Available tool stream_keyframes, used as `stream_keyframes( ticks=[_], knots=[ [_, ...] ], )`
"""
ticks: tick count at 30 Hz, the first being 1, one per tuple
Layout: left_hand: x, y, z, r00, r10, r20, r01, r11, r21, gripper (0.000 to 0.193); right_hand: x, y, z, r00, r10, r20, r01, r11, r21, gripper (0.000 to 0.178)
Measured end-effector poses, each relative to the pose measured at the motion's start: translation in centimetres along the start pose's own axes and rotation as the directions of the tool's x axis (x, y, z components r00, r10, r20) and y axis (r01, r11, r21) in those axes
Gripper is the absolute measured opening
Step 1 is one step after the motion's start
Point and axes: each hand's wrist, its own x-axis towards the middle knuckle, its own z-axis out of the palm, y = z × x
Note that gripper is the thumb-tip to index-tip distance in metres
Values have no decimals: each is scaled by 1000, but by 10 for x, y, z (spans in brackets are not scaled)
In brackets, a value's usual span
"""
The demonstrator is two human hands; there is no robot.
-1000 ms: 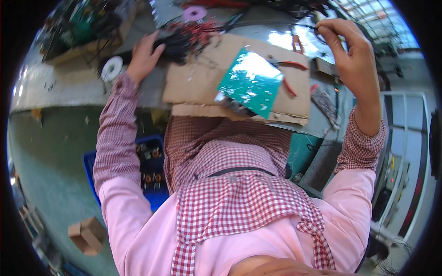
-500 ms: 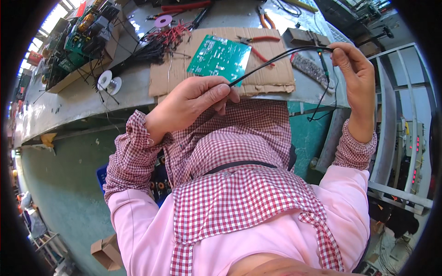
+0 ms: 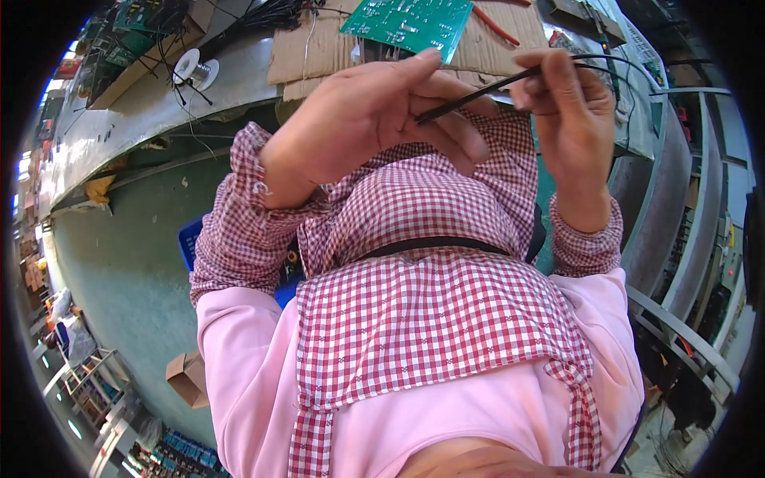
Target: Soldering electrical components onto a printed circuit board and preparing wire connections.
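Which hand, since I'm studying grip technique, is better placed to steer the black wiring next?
The right hand, probably: it pinches the black wiring, whereas the left hand looks open at the wiring's end.

Black wires (image 3: 508,82); apron (image 3: 430,327) — red-white checked

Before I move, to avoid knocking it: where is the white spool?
In the head view, the white spool sits toward the upper left, on the grey table near its front edge, left of the cardboard.
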Motion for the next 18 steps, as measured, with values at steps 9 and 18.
stream_keyframes(
  ticks=[9,18],
  knots=[
    [-13,-2,-6,996,72,45,-75,995,63,46,-5,-9,-29,995,-78,-70,80,996,34,25],
    [-13,4,10,988,110,-111,-61,926,374,28,-12,-31,3,992,-85,88,106,959,-263,32]
  ],
)
